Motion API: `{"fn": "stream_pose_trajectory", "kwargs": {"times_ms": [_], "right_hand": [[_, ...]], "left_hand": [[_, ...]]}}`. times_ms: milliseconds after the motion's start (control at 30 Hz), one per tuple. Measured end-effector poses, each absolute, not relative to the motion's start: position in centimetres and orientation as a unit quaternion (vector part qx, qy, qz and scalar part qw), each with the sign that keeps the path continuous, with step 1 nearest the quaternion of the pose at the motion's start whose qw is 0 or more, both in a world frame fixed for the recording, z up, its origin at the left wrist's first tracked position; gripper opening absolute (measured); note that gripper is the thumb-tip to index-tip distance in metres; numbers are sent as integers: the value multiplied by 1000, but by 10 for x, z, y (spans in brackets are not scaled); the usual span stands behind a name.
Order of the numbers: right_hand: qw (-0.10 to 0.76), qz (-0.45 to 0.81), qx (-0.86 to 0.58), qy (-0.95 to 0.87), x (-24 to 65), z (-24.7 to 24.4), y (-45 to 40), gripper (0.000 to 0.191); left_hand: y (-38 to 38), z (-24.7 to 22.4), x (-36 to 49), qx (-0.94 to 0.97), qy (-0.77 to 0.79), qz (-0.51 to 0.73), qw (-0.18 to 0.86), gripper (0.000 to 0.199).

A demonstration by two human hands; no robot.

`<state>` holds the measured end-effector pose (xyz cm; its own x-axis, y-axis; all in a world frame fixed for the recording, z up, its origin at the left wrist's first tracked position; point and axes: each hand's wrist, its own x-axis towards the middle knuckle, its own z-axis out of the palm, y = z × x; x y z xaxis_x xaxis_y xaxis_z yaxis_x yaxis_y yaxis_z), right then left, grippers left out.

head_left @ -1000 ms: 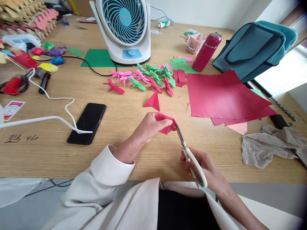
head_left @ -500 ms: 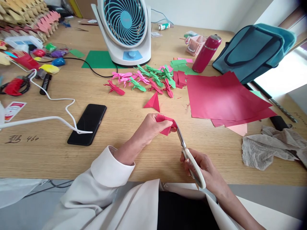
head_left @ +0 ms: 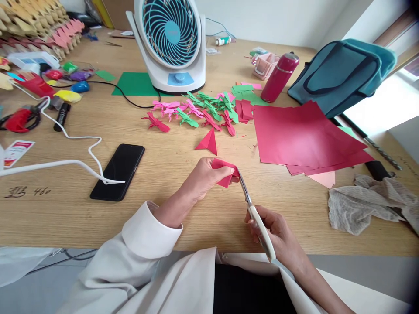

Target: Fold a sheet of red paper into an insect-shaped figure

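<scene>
Between the thumb and fingers of our left hand [head_left: 203, 178] sits a small piece of folded red paper [head_left: 225, 181], clamped firmly, with the thumb lying across its face. It is a plain, deep red, made of flat layers with crisp, straight edges; a short slit or crease shows at its upper edge, a squarish flap with a sharp corner hangs below the thumb, and a narrower part runs out to the right of it, partly hidden by our fingers. Against that right end we bring the blade tips of the scissors [head_left: 258, 220], whose white handles our right hand [head_left: 276, 233] grips, its fingers closed around them; the blades look nearly together, and we cannot tell how much paper lies between them. Just beyond our left fingers, a pointed red paper piece [head_left: 208, 143] rests on the tabletop [head_left: 183, 174], a fold running down from its tip. Farther past the fingers we see a cluster of red, pink and green paper figures [head_left: 209, 107]. To the right of both sets of fingers lie large red sheets [head_left: 297, 135], and well to the left of them a black phone [head_left: 114, 168].
</scene>
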<state>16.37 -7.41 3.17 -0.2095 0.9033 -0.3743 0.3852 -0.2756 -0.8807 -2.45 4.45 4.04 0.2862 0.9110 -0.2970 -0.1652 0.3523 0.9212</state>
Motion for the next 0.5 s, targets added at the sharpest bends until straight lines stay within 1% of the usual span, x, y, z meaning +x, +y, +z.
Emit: {"fn": "stream_pose_trajectory", "kwargs": {"times_ms": [300,500], "right_hand": [[246,540,-587,-551,161,30,-75,40],[240,549,-579,-552,163,32,-72,41]], "left_hand": [[44,45,-24,396,444,395,700,11],[44,46,-24,391,426,392,715,12]]}}
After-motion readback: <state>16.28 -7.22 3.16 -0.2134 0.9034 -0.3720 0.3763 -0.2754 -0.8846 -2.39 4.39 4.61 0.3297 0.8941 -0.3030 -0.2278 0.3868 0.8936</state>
